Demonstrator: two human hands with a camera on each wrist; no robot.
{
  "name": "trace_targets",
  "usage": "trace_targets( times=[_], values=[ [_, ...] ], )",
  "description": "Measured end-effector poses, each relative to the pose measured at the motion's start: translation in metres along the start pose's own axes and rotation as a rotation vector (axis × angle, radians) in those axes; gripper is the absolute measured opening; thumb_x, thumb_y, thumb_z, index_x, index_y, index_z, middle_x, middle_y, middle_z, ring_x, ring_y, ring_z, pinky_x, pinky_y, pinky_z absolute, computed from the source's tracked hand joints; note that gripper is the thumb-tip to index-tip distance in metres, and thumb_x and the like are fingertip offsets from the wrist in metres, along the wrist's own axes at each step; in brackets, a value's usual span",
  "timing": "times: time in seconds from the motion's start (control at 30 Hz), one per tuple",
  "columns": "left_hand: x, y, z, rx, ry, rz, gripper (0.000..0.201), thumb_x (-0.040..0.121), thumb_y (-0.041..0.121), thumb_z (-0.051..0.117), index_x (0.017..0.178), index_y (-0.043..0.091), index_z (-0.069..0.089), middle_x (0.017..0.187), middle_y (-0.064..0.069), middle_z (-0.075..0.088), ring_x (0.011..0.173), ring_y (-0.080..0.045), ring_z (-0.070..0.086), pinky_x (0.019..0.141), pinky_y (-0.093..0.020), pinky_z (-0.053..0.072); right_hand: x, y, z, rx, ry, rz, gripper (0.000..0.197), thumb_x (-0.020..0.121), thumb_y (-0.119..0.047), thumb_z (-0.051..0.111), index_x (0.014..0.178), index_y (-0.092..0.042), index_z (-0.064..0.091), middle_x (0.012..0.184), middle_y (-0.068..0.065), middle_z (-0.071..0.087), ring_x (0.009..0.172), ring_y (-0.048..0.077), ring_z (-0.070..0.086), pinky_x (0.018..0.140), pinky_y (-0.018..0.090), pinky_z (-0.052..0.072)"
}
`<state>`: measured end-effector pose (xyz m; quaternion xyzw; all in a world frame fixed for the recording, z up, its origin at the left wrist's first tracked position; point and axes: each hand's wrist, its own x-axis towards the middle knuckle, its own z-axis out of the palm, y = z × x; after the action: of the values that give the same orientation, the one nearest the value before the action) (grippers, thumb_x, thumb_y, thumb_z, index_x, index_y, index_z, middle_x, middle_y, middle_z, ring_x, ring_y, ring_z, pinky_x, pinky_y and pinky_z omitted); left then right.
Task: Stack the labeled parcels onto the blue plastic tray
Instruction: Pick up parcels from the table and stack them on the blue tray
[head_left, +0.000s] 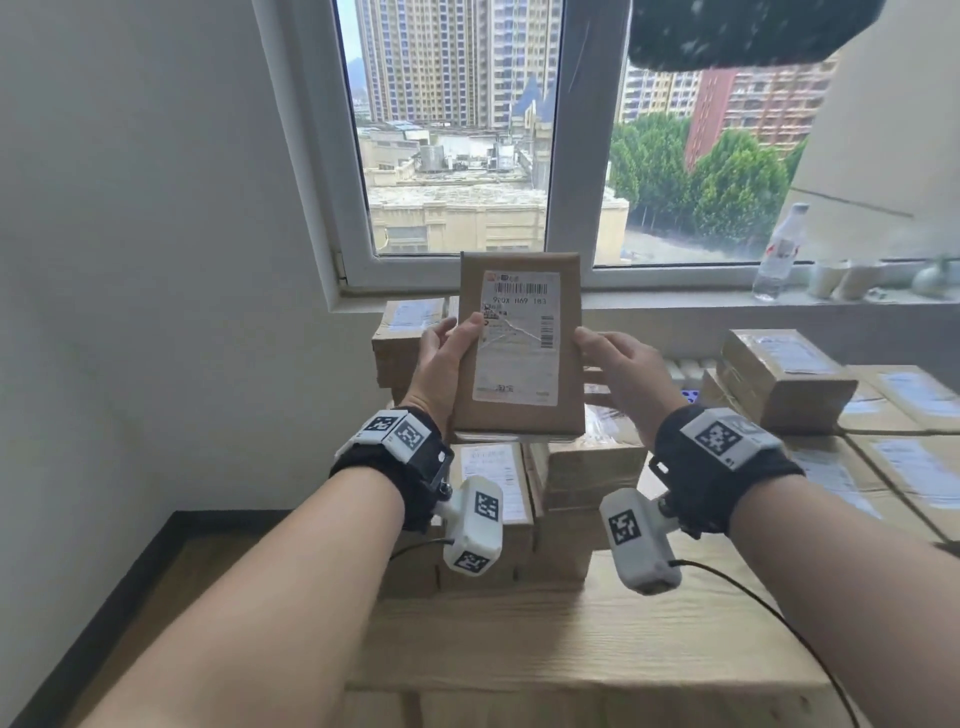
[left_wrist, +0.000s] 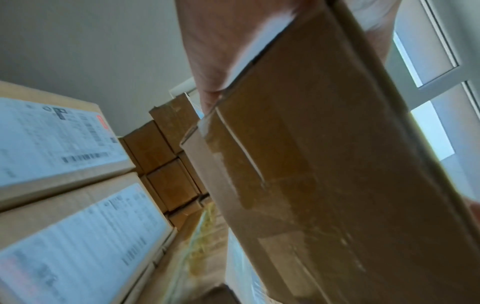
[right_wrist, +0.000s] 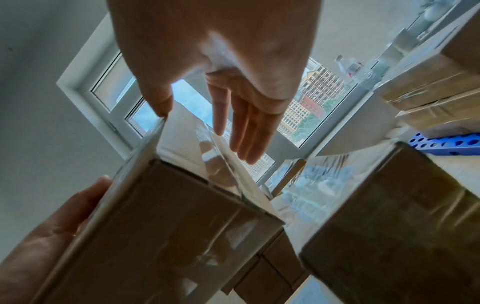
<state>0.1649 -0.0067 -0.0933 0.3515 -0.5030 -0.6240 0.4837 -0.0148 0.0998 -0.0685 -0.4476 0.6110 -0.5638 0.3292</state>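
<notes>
A brown parcel (head_left: 519, 353) with a white shipping label stands upright in the air before the window. My left hand (head_left: 447, 353) grips its left edge, thumb on the label, fingers behind. My right hand (head_left: 618, 364) is at the right edge. In the right wrist view that right hand (right_wrist: 233, 82) has straight fingers, its thumb tip touching the parcel (right_wrist: 168, 226); my left hand (right_wrist: 52, 226) shows at lower left. The left wrist view shows the parcel's taped underside (left_wrist: 324, 164). A strip of the blue perforated tray (right_wrist: 441, 144) shows behind parcels, and as a sliver (head_left: 691, 396) in the head view.
Stacked labeled parcels (head_left: 592, 462) sit on the wooden table (head_left: 571, 634) below my hands. More parcels (head_left: 784, 374) lie to the right. A water bottle (head_left: 779, 254) stands on the window sill. A white wall is at the left.
</notes>
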Motion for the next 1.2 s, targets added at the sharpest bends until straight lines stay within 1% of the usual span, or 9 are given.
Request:
trace_targets(
  times=[0.13,0.27,0.37,0.5,0.73,0.83,1.0,1.07,1.2],
  values=[
    [0.005,-0.002,0.037,0.003,-0.091,0.001,0.1,0.061,0.064,0.08,0.138,0.011,0.047,0.118,-0.021,0.068,0.107,-0.043,0.066,0.09,-0.06,0.053,-0.004,0.003,-0.03,0.028,0.026,0.004,0.055,0.079,-0.06,0.061,0.117,-0.02,0.06,0.112,0.001,0.068,0.102,0.023,0.067,0.093,0.051,0.053],
    [0.005,-0.006,0.088,0.0,-0.186,0.011,0.091,0.065,0.063,0.075,0.135,0.009,0.052,0.116,-0.022,0.069,0.104,-0.043,0.067,0.082,-0.051,0.057,-0.005,0.008,-0.07,0.047,0.06,0.042,0.075,0.069,-0.07,0.058,0.128,-0.024,0.053,0.119,-0.002,0.065,0.107,0.023,0.063,0.095,0.055,0.05],
    [0.003,-0.011,0.133,0.013,-0.237,0.051,0.081,0.069,0.06,0.067,0.129,0.006,0.058,0.116,-0.023,0.068,0.108,-0.046,0.064,0.091,-0.056,0.054,-0.003,0.014,-0.11,0.068,0.065,0.056,0.075,0.079,-0.064,0.059,0.138,-0.02,0.046,0.128,0.002,0.061,0.112,0.02,0.061,0.084,0.044,0.054],
    [0.0,-0.026,0.196,0.023,-0.264,0.045,0.083,0.066,0.062,0.066,0.126,0.005,0.06,0.116,-0.023,0.069,0.108,-0.046,0.064,0.095,-0.06,0.05,-0.003,0.025,-0.17,0.073,0.11,0.048,0.095,0.063,-0.069,0.063,0.14,-0.017,0.045,0.128,0.005,0.063,0.109,0.017,0.065,0.074,0.028,0.054],
    [-0.012,-0.066,0.309,0.023,-0.279,0.022,0.087,0.066,0.062,0.065,0.125,-0.002,0.058,0.116,-0.026,0.067,0.109,-0.046,0.063,0.095,-0.058,0.051,-0.008,0.053,-0.279,0.123,0.158,0.089,0.07,0.083,-0.051,0.064,0.139,-0.015,0.045,0.117,0.008,0.067,0.09,0.017,0.071,0.055,0.02,0.053],
    [-0.013,-0.087,0.356,0.039,-0.295,-0.034,0.088,0.065,0.065,0.066,0.127,0.003,0.059,0.116,-0.021,0.069,0.108,-0.041,0.065,0.096,-0.057,0.051,-0.01,0.068,-0.326,0.122,0.193,0.114,0.056,0.092,-0.043,0.059,0.139,-0.016,0.043,0.122,0.007,0.064,0.095,0.014,0.068,0.06,0.027,0.055],
    [-0.013,-0.126,0.426,0.077,-0.318,-0.101,0.087,0.065,0.067,0.066,0.126,0.005,0.059,0.116,-0.017,0.07,0.107,-0.037,0.067,0.097,-0.056,0.051,-0.01,0.092,-0.399,0.083,0.247,0.14,0.078,0.075,-0.057,0.067,0.14,-0.022,0.042,0.122,0.003,0.063,0.103,0.016,0.066,0.08,0.038,0.056],
    [-0.016,-0.139,0.448,0.102,-0.327,-0.119,0.083,0.066,0.067,0.064,0.122,0.006,0.062,0.114,-0.016,0.071,0.106,-0.036,0.068,0.096,-0.054,0.052,-0.008,0.099,-0.423,0.074,0.268,0.141,0.086,0.066,-0.06,0.067,0.139,-0.022,0.044,0.122,0.004,0.064,0.101,0.015,0.067,0.075,0.033,0.056],
    [-0.017,-0.16,0.478,0.194,-0.293,-0.169,0.073,0.067,0.069,0.062,0.114,0.013,0.066,0.11,-0.009,0.073,0.103,-0.03,0.07,0.094,-0.054,0.053,-0.001,0.119,-0.458,0.122,0.312,0.167,0.072,0.077,-0.047,0.071,0.137,-0.017,0.046,0.121,0.006,0.066,0.094,0.011,0.068,0.063,0.023,0.051]
  ],
)
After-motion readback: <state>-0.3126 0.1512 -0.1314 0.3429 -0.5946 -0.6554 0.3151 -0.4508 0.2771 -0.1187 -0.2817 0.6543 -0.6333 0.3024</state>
